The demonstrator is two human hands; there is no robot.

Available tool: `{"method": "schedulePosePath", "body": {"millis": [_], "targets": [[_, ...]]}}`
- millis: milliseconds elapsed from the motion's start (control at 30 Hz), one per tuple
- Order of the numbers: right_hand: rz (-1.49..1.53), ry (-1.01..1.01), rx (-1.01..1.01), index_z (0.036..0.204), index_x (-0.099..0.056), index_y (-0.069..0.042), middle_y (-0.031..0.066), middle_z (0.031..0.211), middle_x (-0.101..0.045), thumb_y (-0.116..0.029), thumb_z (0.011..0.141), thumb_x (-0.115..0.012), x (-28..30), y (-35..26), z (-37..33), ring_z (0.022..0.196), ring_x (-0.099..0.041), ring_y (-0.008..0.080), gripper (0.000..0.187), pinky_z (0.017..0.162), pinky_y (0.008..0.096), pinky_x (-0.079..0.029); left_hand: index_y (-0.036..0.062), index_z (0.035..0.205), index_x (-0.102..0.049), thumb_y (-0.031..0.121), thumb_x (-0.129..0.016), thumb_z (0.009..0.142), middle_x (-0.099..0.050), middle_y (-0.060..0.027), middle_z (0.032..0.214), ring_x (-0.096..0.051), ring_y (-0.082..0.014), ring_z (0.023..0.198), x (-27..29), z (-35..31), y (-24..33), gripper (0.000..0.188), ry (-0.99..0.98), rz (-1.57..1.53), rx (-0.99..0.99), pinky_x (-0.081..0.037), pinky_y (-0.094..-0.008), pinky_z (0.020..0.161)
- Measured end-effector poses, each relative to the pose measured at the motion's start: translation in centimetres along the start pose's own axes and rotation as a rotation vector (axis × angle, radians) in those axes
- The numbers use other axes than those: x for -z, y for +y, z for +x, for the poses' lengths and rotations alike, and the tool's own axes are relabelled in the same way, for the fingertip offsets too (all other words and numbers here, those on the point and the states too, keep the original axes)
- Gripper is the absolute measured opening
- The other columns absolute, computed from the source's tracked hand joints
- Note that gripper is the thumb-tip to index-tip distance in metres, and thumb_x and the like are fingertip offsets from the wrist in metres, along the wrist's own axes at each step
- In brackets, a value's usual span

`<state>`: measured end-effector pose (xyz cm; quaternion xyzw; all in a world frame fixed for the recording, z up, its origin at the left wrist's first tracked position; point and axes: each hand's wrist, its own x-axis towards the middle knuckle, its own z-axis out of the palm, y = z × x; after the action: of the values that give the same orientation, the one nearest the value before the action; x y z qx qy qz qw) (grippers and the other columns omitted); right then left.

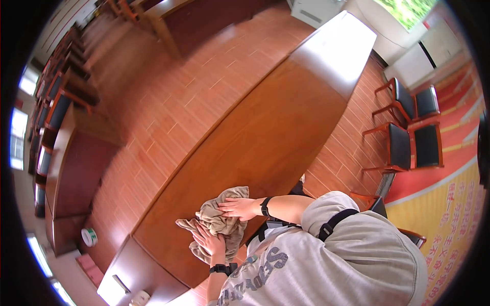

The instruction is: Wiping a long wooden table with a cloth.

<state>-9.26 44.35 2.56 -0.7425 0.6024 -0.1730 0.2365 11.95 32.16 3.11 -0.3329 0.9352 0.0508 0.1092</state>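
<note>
A crumpled grey-beige cloth lies on the long brown wooden table, close to its near end. My left hand rests on the lower part of the cloth with its fingers stretched out and apart. Just above and to the right, my right hand lies flat on the cloth's upper part, fingers extended toward the left. Both palms press the folded fabric against the tabletop, and a bunched ridge of it rises between them. Each wrist wears a black band.
Black-seated wooden chairs stand right of the table. Rows of desks and chairs line the left side. A white tub sits at lower left. Window light glares off the table's far end, and a white cabinet stands beyond it.
</note>
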Motion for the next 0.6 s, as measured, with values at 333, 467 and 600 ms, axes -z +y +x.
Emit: {"method": "schedulePosePath", "body": {"millis": [333, 467, 600], "targets": [[-0.066, 0.313, -0.44, 0.133, -0.038, -0.013, 0.0075, 0.147, -0.024, -0.024, 0.064, -0.069, 7.4, 12.8, -23.8, 0.137, -0.02, 0.0236, 0.076, 0.112, 0.0447, -0.016, -0.0062, 0.139, -0.017, 0.039, -0.054, 0.072, -0.013, -0.0192, 0.147, -0.009, -0.0439, 0.134, -0.1, 11.2, 27.8, 0.089, 0.044, 0.064, -0.245, -0.003, -0.0483, 0.111], [-0.1, 0.366, -0.498, 0.133, -0.039, -0.014, 0.0085, 0.146, -0.025, -0.022, 0.065, -0.069, 11.8, 17.9, -33.3, 0.137, -0.019, 0.0238, 0.075, 0.111, 0.0459, -0.015, -0.0067, 0.138, -0.018, 0.038, -0.054, 0.072, -0.014, -0.0188, 0.147, -0.01, -0.0438, 0.133, 1.6, 14.6, 40.0, 0.088, 0.116, 0.0, -0.41, -0.005, -0.0488, 0.11], [-0.092, 0.321, -0.475, 0.133, -0.039, -0.014, 0.0092, 0.145, -0.028, -0.026, 0.065, -0.07, 14.1, 22.7, -36.1, 0.136, -0.02, 0.0242, 0.076, 0.111, 0.046, -0.016, -0.0055, 0.139, -0.017, 0.038, -0.054, 0.071, -0.012, -0.0172, 0.148, -0.01, -0.044, 0.134, 2.5, 17.9, 45.3, 0.09, 0.064, 0.036, -0.402, -0.006, -0.0477, 0.11]]}}
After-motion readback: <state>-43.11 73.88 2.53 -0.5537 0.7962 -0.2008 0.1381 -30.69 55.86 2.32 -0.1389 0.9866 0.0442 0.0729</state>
